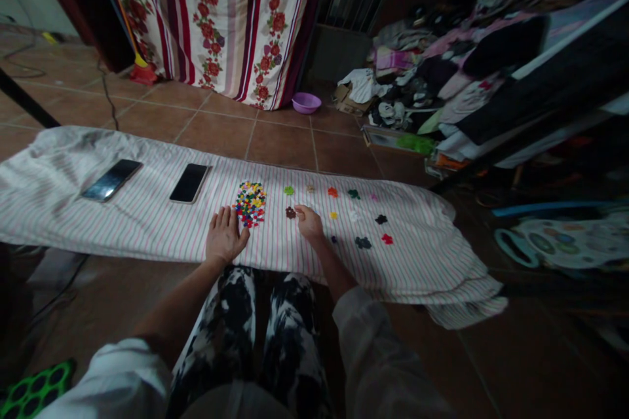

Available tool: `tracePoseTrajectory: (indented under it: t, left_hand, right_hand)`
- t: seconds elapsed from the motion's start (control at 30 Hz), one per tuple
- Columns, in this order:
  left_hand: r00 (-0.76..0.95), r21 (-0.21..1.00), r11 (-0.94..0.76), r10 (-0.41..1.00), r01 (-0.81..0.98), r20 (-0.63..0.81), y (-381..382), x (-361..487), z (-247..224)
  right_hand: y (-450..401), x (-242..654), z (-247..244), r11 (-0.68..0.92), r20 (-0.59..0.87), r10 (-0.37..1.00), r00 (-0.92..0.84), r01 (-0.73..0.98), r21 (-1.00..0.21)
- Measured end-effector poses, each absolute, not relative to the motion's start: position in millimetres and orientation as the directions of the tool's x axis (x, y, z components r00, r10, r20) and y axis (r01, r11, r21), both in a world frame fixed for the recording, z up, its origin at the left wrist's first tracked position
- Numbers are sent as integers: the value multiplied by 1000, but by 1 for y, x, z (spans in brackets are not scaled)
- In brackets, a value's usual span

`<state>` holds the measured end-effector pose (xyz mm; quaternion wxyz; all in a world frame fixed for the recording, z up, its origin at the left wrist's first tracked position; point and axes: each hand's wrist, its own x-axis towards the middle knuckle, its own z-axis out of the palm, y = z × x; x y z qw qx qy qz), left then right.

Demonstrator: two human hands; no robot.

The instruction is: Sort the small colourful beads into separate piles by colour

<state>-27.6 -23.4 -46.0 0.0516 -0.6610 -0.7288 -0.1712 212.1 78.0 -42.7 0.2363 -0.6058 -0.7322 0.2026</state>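
Note:
A pile of small multicoloured pieces point(250, 203) lies on the striped cloth point(147, 229) in front of me. My left hand point(226, 236) rests flat on the cloth at the pile's left edge, fingers spread. To the pile's right, my right hand point(309, 222) is closed, fingertips beside a brown cluster point(291, 213); whatever it holds is too small to make out. Small single-colour clusters lie around it, among them light green point(289, 190), orange point(333, 192), dark green point(353, 194), yellow point(333, 215), black point(381, 219), grey point(363, 243) and red point(387, 239).
Two phones, one at far left point(113, 180) and another nearer the pile point(189, 183), lie on the cloth. Beyond are a floral curtain point(211, 19), a purple bowl point(306, 103) and heaped clothes point(442, 59). A dark bar crosses at right.

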Motion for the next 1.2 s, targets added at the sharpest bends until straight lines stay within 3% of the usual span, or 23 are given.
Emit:
tracePoseTrajectory:
  t: [0.37,0.6,0.83,1.2]
  left_hand:
    - [-126,208,63,944,976,305,-24,-27,-47]
    - [-126,204,66,946,977,297,-23,-27,-46]
    - [-120,187,63,941,980,315,-24,-27,-46]
    - [-123,187,66,941,980,315,-23,-27,-48]
  right_hand:
    - [81,203,-33,291,60,954,-293,861,-417]
    - [77,200,-35,354,67,929,-364,821,-449]
    - [87,196,-26,331,101,942,-319,838,-433]
    - [116,141,-21,464,91,875,-475,770,-438]
